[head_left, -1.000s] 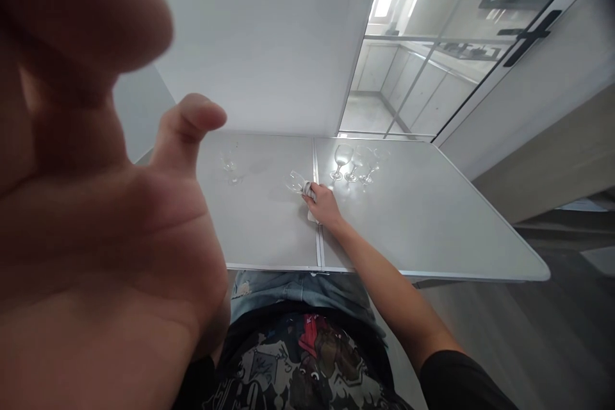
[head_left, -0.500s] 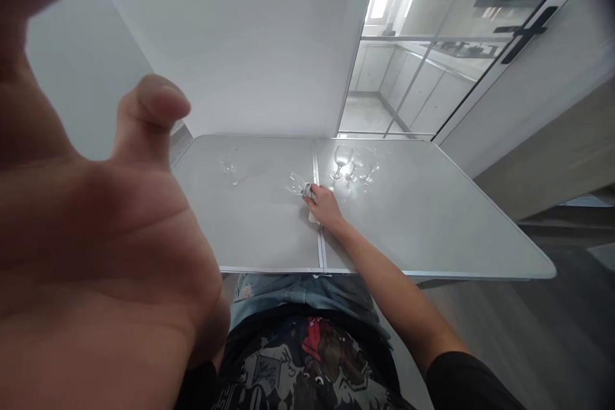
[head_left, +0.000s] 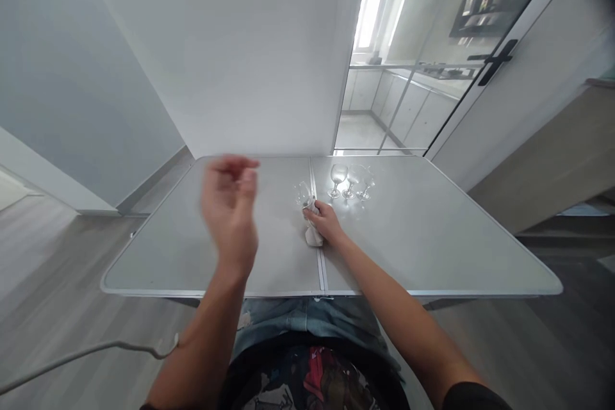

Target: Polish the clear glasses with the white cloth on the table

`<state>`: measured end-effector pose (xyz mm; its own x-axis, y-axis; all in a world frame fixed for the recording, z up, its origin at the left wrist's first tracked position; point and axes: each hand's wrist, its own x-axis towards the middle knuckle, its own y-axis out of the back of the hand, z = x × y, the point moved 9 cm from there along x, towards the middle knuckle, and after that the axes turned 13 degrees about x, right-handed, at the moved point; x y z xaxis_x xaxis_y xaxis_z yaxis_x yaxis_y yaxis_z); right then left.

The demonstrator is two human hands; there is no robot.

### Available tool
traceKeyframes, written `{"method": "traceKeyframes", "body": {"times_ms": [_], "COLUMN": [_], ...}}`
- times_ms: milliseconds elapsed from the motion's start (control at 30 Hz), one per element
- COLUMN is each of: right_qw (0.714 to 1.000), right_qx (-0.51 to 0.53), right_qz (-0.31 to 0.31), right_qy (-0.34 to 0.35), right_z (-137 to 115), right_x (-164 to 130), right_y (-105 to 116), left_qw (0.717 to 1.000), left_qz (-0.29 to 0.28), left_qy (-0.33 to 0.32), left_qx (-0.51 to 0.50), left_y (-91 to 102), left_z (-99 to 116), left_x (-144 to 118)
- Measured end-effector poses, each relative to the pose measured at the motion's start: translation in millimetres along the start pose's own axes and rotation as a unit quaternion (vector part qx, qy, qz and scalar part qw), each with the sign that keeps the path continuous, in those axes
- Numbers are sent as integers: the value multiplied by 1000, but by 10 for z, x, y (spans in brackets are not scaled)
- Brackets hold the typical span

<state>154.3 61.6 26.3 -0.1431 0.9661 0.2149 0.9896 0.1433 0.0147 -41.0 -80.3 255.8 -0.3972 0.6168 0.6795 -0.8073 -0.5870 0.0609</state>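
Note:
My right hand [head_left: 327, 221] is closed around the stem part of a clear wine glass [head_left: 303, 192] with a pale cloth [head_left: 314, 236] wrapped there. The bowl tilts up and to the left, and the cloth's end hangs below my fingers. My left hand [head_left: 229, 211] is raised over the left half of the table, blurred, with bent fingers and the thumb apart. Nothing shows in it. Close together beyond my right hand stand three clear stemmed glasses, the nearest to it being a wine glass [head_left: 339, 174].
The grey folding table [head_left: 413, 237] has a metal seam down its middle. A white wall [head_left: 250, 77] rises behind it, with a glass door [head_left: 408, 90] on the right. A pale cable [head_left: 96, 351] runs in at lower left, by my left forearm.
My left hand has dropped from close before the camera to above the table, now covering where another glass showed. My right hand still grips the glass, now more upright, and more cloth shows.

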Motion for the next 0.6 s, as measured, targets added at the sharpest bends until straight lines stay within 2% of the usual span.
{"method": "traceKeyframes", "body": {"times_ms": [67,133,167,233,267,333,433,467,533,600], "right_qw": [995,981,973,959,954,946,956,970,991,980], "right_qx": [97,180,208,241,247,238,154,95,-59,-185], "right_qz": [-4,-17,-26,-54,-73,-127,-186,-180,-118,-43], "right_qy": [-38,-75,-95,-137,-154,-179,-165,-135,-36,58], "right_z": [45,79,95,123,131,135,123,100,-24,-203], "right_x": [0,-12,-23,-53,-70,-108,-133,-112,-53,-45], "right_y": [-17,-59,-81,-134,-161,-232,-296,-278,-183,-104], "left_qw": [989,966,952,919,906,888,885,893,914,928], "left_qz": [-100,-180,-219,-277,-294,-318,-306,-288,-238,-187], "left_qy": [94,181,216,275,290,297,300,300,294,287], "left_qx": [45,37,9,-63,-89,-149,-183,-174,-149,-149], "left_y": [-466,-827,-979,-1185,-1235,-1288,-1273,-1251,-1194,-1139], "left_z": [-715,-1402,-1672,-2040,-2135,-2181,-2166,-2173,-2192,-2203], "left_x": [-75,-266,-384,-606,-683,-772,-801,-796,-775,-756]}}
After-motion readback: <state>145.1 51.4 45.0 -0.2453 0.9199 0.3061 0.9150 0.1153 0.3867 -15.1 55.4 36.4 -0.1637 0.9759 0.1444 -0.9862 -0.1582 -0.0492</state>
